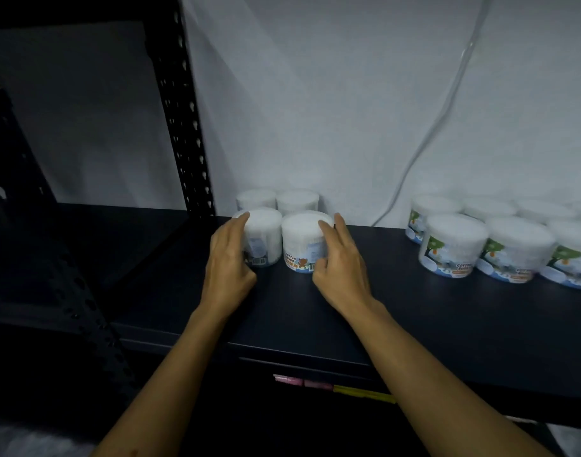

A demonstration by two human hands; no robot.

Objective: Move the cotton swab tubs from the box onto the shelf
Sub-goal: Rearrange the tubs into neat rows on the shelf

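Note:
Two round clear tubs of cotton swabs stand side by side on the dark shelf (398, 311). My left hand (228, 262) wraps the left side of the left tub (266, 237). My right hand (342, 262) grips the right side of the right tub (302, 242), which carries a bear label. Both tubs rest upright on the shelf board, touching two more tubs (277, 199) behind them against the wall. The box is out of view.
Several tubs with tree labels (454, 245) fill the right part of the shelf in two rows. A black perforated upright post (187, 127) stands left of the tubs. A pale cable (441, 120) hangs down the white wall.

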